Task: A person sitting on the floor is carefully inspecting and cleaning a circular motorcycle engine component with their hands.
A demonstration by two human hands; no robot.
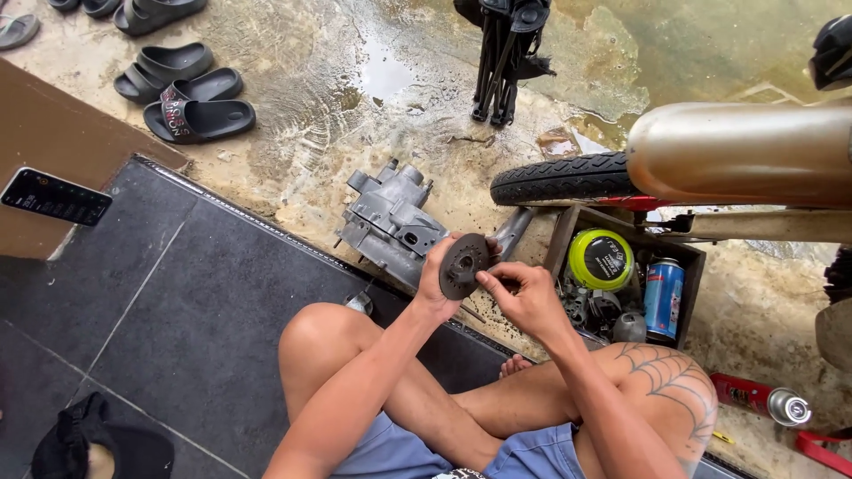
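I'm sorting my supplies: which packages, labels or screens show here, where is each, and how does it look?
Round yellow-green tin with black label: in the wooden box, lying flat.
Blue spray can with red band: same box, right of the tin.
Red spray can with silver cap: on the ground, lower right.
Dark phone screen: on the brown ledge, far left.

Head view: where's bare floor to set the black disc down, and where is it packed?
Free: dark tiles left of the knee, between phone and black cap; wet concrete between sandals and engine case. Crowded: parts box by the tyre. Left hand holds the disc; right hand touches it.
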